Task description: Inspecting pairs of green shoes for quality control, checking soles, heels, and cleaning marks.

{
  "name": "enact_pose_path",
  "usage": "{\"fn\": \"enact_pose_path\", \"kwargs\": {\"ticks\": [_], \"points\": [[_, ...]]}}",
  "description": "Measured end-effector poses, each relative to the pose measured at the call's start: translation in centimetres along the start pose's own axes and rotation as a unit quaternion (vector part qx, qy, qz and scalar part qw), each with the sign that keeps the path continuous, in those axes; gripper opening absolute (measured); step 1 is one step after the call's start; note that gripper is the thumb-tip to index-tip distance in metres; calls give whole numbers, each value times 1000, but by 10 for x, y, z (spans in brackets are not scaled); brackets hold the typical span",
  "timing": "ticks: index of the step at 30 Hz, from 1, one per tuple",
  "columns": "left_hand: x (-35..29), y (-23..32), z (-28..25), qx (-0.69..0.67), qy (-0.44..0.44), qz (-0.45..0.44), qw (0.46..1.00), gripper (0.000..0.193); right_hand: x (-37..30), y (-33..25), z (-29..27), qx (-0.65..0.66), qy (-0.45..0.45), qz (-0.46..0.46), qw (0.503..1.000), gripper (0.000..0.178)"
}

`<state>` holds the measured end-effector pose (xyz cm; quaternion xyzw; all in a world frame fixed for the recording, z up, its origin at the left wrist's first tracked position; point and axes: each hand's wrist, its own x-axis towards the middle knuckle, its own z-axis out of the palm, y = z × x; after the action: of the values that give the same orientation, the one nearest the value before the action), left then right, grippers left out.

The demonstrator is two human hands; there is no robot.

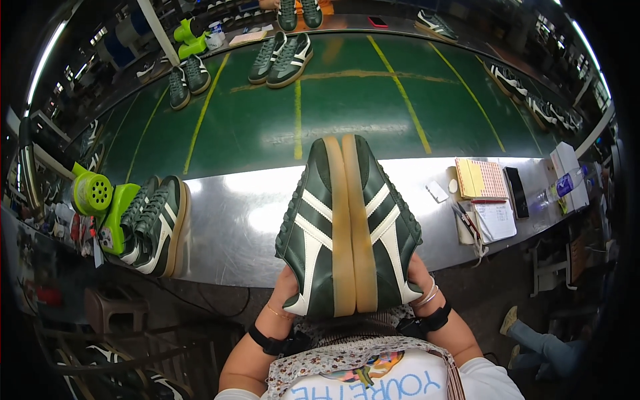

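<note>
1. Location: two dark green shoes with white stripes, the shoe on the left [316,223] and the shoe on the right [384,213], are held raised in front of the body, across the near edge of the metal surface [223,243] as seen from above
2. Left hand [285,285]: grips the heel end of the shoe on the left from its outer side
3. Right hand [418,270]: grips the heel end of the shoe on the right in the same way
4. State of the hands: apart, with both shoes between them; each appears closed on its shoe, but the uppers hide most of the fingers, so their exact spread cannot be told
5. Orientation: the tan soles [343,227] face each other, pressed close along their length, toes pointing away; this hold probably aligns the outlines and keeps the striped sides in sight
6. Green belt [333,107]: yellow lines [298,123] cross it and other shoes [283,61] stand on its far part; the lines probably set the spacing
7. Left side: further shoes [163,230] stand close beside a bright green tool [93,193], probably for easy reach
8. Right side: a notebook [497,221] and phone [516,193] lie near each other, probably to keep them away from the handling area
</note>
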<state>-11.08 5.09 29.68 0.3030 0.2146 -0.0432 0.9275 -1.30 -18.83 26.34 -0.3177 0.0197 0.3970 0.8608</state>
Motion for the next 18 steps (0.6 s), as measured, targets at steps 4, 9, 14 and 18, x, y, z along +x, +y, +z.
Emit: {"fn": "enact_pose_path", "kwargs": {"ticks": [4, 9, 14, 18], "points": [[-4, -1, 3, -43, 1, -8, 999, 40, 0, 3, 3, 11, -25, -15, 1000, 44], [3, -7, -12, -16, -23, 18, 999, 38, 3, 9, -2, 10, -36, -22, 999, 46], [7, -4, -14, -52, -39, -21, 998, 39, 3, 7, 2, 35, -26, -7, 999, 46], [7, -9, -14, -51, 8, -18, 998, 39, 5, 5, 4, 37, -17, 7, 999, 45]]}}
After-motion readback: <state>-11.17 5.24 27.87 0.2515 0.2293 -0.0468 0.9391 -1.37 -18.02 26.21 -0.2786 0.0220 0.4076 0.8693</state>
